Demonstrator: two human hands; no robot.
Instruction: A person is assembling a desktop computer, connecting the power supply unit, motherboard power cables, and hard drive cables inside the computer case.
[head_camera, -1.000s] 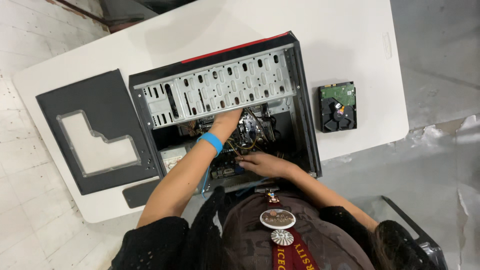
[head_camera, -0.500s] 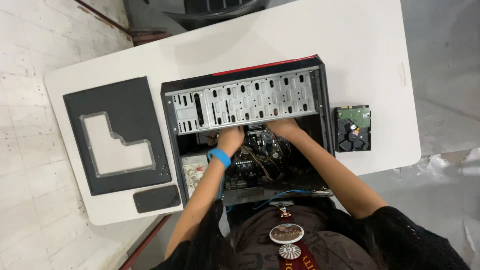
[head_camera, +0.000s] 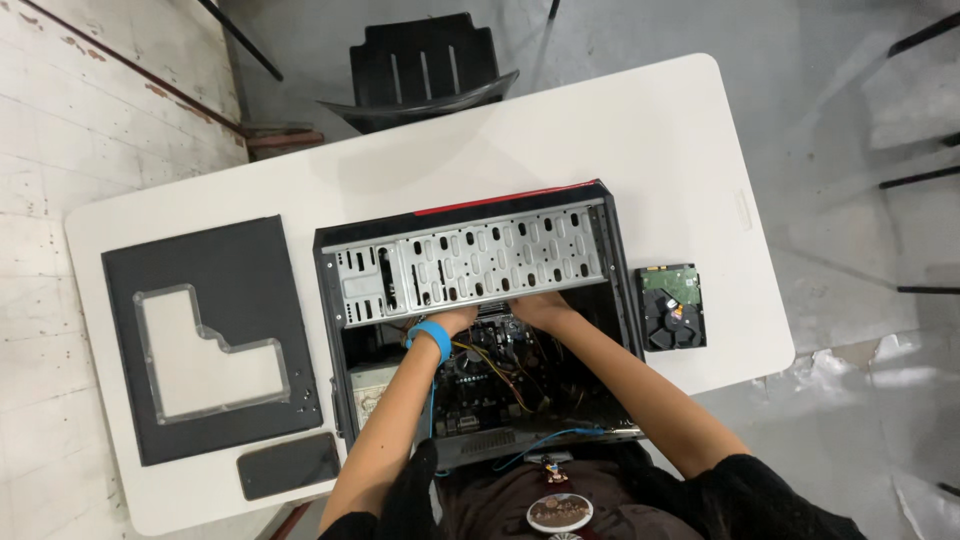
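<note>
Computer case (head_camera: 480, 320) lies open on the white table (head_camera: 620, 140), and both hands reach inside just under its perforated drive cage (head_camera: 475, 262). Left hand (head_camera: 452, 322) and right hand (head_camera: 537, 307) sit close together; whether either grip is closed cannot be told.

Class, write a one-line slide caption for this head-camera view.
Both hands, left hand and right hand, reach under the drive cage of an open computer case on a white table.
</note>
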